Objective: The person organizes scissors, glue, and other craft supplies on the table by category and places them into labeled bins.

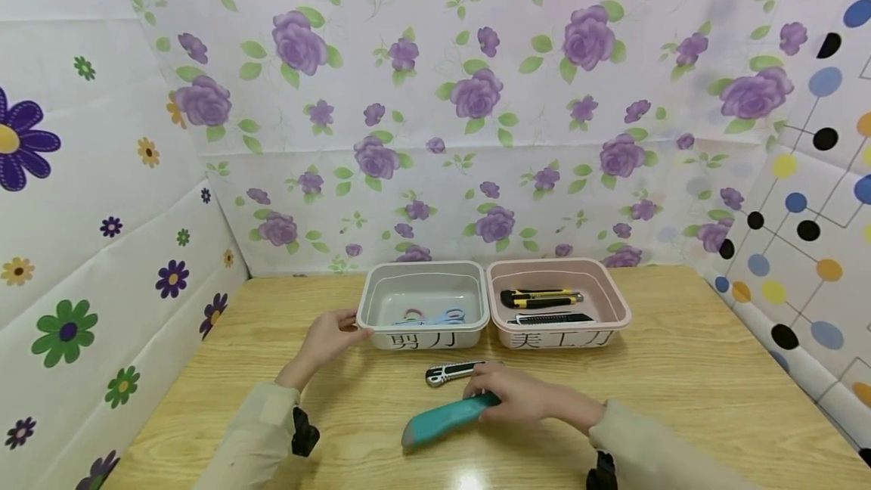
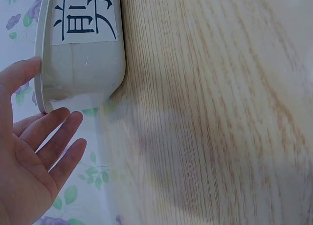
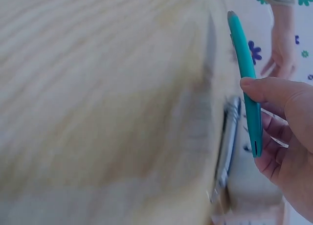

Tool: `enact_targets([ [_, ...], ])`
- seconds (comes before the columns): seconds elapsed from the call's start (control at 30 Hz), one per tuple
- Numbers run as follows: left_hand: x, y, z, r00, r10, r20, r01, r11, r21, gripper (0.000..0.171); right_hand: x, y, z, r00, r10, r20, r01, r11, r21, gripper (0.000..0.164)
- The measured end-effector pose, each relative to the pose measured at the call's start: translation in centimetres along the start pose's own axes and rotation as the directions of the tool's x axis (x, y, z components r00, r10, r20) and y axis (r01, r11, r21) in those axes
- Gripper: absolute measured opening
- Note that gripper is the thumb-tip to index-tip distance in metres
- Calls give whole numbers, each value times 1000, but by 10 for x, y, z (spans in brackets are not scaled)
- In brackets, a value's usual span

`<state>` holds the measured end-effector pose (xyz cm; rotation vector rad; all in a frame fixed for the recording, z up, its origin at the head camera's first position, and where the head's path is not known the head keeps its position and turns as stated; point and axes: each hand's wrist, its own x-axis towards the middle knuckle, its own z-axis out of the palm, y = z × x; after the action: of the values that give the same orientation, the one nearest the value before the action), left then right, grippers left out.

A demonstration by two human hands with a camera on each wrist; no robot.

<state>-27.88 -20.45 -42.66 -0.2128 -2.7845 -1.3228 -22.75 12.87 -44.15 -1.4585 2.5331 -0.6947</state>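
A teal utility knife (image 1: 445, 420) with a grey end is pinched between the thumb and fingers of my right hand (image 1: 512, 393). The right wrist view shows the knife (image 3: 246, 73) from its narrow side, with a slot at one end. Just behind that hand, a silver-and-black utility knife (image 1: 449, 373) lies on the table, partly hidden by it. My left hand (image 1: 331, 339) touches the left front corner of the grey bin (image 1: 435, 339). In the left wrist view, its fingers (image 2: 61, 146) are loosely extended beside the bin's rim.
Scissors (image 1: 442, 317) lie in the grey bin. Against its right side stands a pink bin (image 1: 615, 308) holding several utility knives (image 1: 540, 299). Both bins carry labels in Chinese characters. The wooden table (image 1: 708, 392) is bordered by patterned cloth (image 1: 435, 195) behind and at the sides.
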Motion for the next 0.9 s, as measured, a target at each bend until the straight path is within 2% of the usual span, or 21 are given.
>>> enact_targets([
  [0.2, 0, -1, 0, 1000, 12, 3, -12, 1000, 16, 57, -12, 9, -25, 997, -7, -77, 0, 996, -91, 27],
  [0.6, -1, 1, -1, 1000, 12, 19, -13, 1000, 14, 59, -23, 23, -69, 996, 38, -80, -49, 989, -140, 28],
  [0.77, -2, 1, -1, 1000, 16, 15, -17, 1000, 25, 59, -27, 32, -85, 992, 67, -105, -87, 976, -199, 29],
  [0.9, -2, 1, -1, 1000, 13, 13, -13, 1000, 27, 58, -32, 38, -98, 988, 51, -146, -85, 967, -240, 28],
])
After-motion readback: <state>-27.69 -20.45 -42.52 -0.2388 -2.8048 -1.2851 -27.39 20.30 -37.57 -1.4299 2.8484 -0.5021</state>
